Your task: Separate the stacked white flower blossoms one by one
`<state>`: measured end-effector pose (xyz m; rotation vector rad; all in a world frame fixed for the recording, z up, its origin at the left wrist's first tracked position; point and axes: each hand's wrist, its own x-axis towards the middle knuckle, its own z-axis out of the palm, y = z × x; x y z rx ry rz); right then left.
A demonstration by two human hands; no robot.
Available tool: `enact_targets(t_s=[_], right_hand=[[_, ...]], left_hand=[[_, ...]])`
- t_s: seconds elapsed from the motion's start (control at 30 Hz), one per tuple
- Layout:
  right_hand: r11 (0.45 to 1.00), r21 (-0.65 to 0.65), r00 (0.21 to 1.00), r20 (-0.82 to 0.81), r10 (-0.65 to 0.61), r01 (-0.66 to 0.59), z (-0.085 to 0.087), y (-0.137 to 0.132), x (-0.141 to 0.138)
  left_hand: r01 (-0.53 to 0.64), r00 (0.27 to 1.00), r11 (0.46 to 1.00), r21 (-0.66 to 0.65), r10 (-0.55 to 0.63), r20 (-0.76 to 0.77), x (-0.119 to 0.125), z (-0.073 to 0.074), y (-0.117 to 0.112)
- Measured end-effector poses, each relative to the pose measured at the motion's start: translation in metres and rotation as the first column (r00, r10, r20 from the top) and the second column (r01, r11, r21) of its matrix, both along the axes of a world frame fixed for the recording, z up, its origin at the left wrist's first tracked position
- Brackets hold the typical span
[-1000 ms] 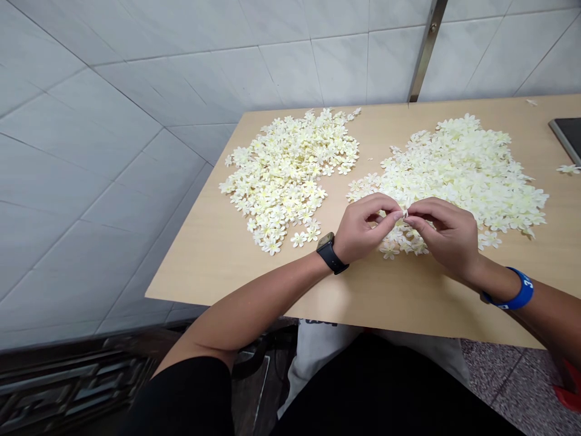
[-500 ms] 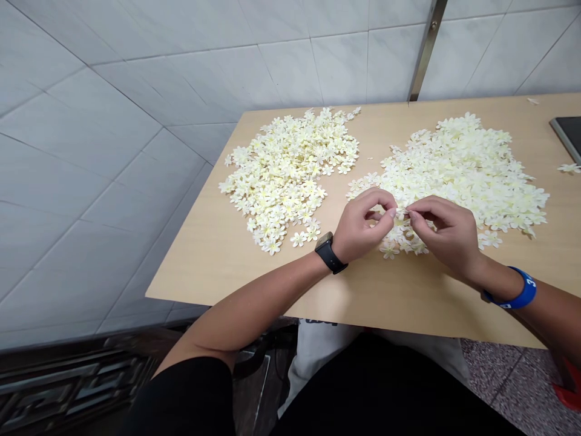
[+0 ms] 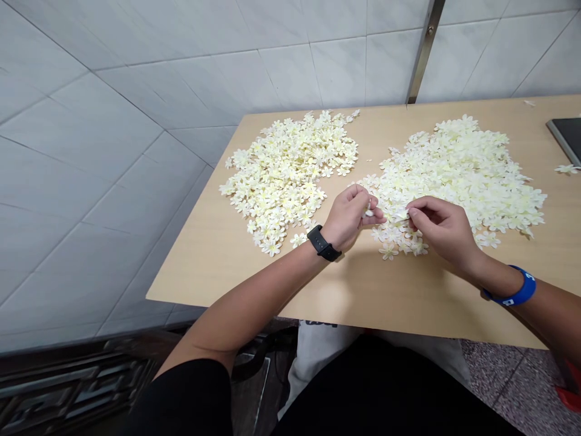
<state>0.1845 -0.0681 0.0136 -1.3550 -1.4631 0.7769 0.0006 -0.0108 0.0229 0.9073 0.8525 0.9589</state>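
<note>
My right hand (image 3: 440,230) pinches a pale cream artificial flower (image 3: 400,214) by its edge between thumb and fingertips, at the near left side of a big heap of loose flowers (image 3: 467,175). Just left of it, my left hand (image 3: 351,215) is curled, with a small white piece (image 3: 369,212) showing among its fingers. That piece looks like part of a flower, though the fingers partly hide it. The hands are apart from each other. Beyond my left wrist lies a second heap of cream flowers (image 3: 290,172), some with yellow centres.
Both heaps lie on a light wooden table (image 3: 213,254) set against a tiled wall (image 3: 290,75). A dark flat device (image 3: 567,139) rests at the right edge, with a stray flower (image 3: 567,169) beside it. A metal strip (image 3: 424,54) runs up the wall.
My left hand has drawn away to the left from my right hand and turned, a white piece now showing in its fingers. My right hand has stayed nearly in place, still pinching.
</note>
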Motion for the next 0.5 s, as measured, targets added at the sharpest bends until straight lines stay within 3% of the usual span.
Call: enact_targets(t_s=[0.07,0.13,0.27,0.33,0.43,0.5], right_hand=[[0.999,0.035,0.999,0.030,-0.016,0.015,-0.001,0.000,0.001],[0.994,0.104,0.995,0.094,-0.031,0.021,-0.003,0.000,0.002],[0.971,0.237,0.969,0.244,-0.021,-0.038,-0.005,0.000,0.003],[0.965,0.258,0.962,0.271,-0.023,-0.050,-0.005,0.000,0.003],[0.978,0.208,0.978,0.208,-0.009,-0.035,-0.006,0.000,0.003],[0.994,0.101,0.995,0.086,0.041,-0.050,-0.006,0.002,0.003]], left_hand=[[-0.003,0.999,1.000,0.015,0.003,-0.047,-0.001,0.001,0.001],[0.050,0.989,0.986,0.158,-0.027,-0.146,-0.002,0.000,0.000],[0.259,0.918,0.816,0.518,-0.040,-0.396,-0.004,-0.003,-0.002],[0.299,0.889,0.769,0.565,-0.009,-0.459,-0.004,-0.006,-0.003],[0.301,0.873,0.768,0.566,0.018,-0.488,-0.005,-0.009,-0.003],[0.298,0.875,0.771,0.562,0.015,-0.484,-0.005,-0.010,-0.002]])
